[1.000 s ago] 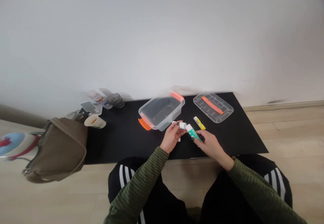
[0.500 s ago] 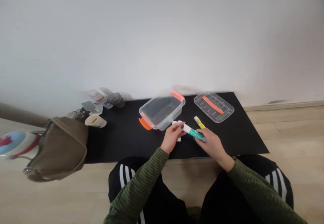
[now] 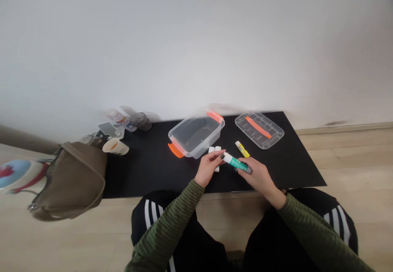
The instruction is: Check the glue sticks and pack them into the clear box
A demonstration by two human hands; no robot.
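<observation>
A teal glue stick (image 3: 236, 164) with a white end lies nearly level between my hands. My right hand (image 3: 256, 177) grips its dark lower end, and the fingertips of my left hand (image 3: 208, 167) press at its white end. Under my left hand are white stick-shaped pieces (image 3: 214, 150), partly hidden, and I cannot tell whether they are held or lying on the table. A yellow glue stick (image 3: 242, 149) lies on the table just beyond my right hand, not touched.
On the black table top (image 3: 147, 173) stand a clear plastic box (image 3: 195, 137) with orange latches and its clear lid (image 3: 259, 125). At the left end are a paper cup (image 3: 115, 146), a dark glass (image 3: 140, 121) and small items. An olive bag (image 3: 70, 182) hangs beside the table.
The teal stick has swung from a steep tilt to nearly level. The white cap held in my left fingers earlier now sits against the stick's end.
</observation>
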